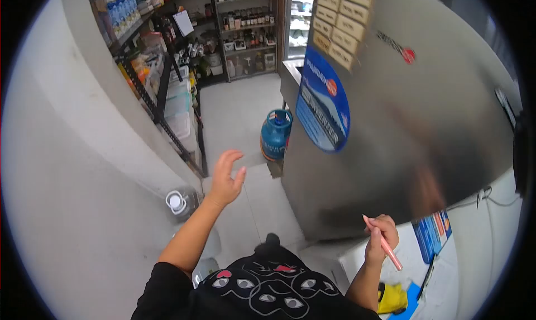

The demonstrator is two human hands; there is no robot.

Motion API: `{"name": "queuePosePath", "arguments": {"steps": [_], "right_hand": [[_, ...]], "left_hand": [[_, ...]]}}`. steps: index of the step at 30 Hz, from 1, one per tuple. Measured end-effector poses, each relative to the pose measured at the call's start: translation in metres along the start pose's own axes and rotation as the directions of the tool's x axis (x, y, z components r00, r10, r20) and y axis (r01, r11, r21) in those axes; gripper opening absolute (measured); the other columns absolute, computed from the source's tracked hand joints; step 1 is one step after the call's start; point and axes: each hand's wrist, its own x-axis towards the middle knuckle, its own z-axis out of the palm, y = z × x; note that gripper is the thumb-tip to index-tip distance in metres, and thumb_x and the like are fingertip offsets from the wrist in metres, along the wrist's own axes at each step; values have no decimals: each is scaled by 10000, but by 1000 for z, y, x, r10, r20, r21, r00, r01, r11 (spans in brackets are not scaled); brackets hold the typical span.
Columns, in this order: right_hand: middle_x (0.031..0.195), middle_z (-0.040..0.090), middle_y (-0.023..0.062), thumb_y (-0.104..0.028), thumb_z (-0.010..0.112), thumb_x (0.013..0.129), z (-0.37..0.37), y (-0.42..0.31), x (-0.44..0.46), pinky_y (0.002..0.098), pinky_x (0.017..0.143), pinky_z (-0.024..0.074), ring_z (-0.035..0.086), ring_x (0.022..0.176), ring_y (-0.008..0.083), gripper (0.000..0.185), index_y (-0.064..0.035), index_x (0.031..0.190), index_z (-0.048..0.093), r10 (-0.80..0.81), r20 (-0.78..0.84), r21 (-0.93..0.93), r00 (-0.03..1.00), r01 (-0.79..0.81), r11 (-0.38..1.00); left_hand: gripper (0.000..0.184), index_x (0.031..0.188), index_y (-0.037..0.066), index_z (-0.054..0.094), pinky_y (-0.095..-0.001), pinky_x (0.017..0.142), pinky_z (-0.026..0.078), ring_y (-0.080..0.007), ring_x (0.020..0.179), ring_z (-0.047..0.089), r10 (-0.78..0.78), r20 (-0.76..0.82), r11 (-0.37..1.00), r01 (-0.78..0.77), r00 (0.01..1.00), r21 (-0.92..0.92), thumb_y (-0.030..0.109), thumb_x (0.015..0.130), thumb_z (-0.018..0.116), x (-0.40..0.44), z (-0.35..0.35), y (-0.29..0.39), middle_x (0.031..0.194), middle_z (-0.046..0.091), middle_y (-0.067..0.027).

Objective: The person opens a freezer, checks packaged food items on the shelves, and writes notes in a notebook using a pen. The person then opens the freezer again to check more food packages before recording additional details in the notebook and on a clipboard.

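My left hand (228, 178) is raised over the tiled floor at the centre, its fingers curved and apart with nothing between them. To the right, my right hand (383, 236) grips a pink pen (392, 255), whose tip points up and to the left. That hand is near the lower edge of a large metal panel (385, 152). A blue oval sticker (324, 105) and a block of cream labels (342, 21) are on the panel. Below my right hand lies a yellow object (392, 299) on a white surface.
A blue gas cylinder (275, 134) stands on the floor beside the metal panel. Large clear bottles (181, 204) stand by the left wall. Shelves with jars and packages (248, 27) line the back and left. A lit glass-door cooler (300, 21) is behind.
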Motion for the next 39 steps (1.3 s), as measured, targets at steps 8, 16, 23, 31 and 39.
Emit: {"name": "queuePosePath", "arguments": {"steps": [8, 16, 23, 31, 39], "right_hand": [[641, 565, 108, -89, 595, 726, 100, 36, 112, 265, 501, 413, 532, 550, 184, 146, 42, 780, 630, -127, 113, -90, 985, 138, 986], [679, 497, 76, -31, 545, 805, 179, 47, 115, 254, 496, 353, 451, 540, 134, 70, 22, 801, 592, -47, -167, -528, 985, -49, 848], [689, 580, 125, -158, 520, 877, 281, -3, 98, 328, 614, 463, 550, 651, 209, 240, 48, 866, 642, 57, -621, -630, 782, -541, 558], [686, 580, 121, -123, 511, 875, 369, -55, 120, 343, 590, 454, 558, 642, 223, 204, 34, 804, 619, 6, -712, -658, 703, -670, 345], [713, 592, 138, -62, 521, 853, 386, -81, 108, 327, 589, 472, 561, 641, 230, 151, 45, 789, 607, -211, -717, -693, 665, -645, 321]], "left_hand": [[419, 1141, 18, 507, -372, 917, 398, -321, 1064, 502, 87, 182, 956, -31, 979, -292, 148, 772, 657, 167, 77, -67, 1137, 505, -173], [782, 1296, 3, 341, -387, 960, 384, -356, 1117, 456, 313, 213, 734, -93, 926, -673, 283, 699, 762, 328, 183, -107, 1187, 433, -208], [798, 1228, 2, 394, -376, 846, 432, -293, 975, 519, 432, 286, 477, 52, 855, -877, 351, 640, 805, 369, 217, -111, 1064, 461, -167], [724, 1014, -2, 496, -378, 761, 437, -324, 854, 510, 443, 265, 444, 46, 857, -895, 407, 532, 849, 381, 224, -113, 954, 489, -171], [758, 1065, -8, 474, -379, 769, 453, -308, 874, 537, 443, 251, 475, 12, 861, -880, 376, 534, 857, 379, 225, -108, 978, 504, -167]]}}
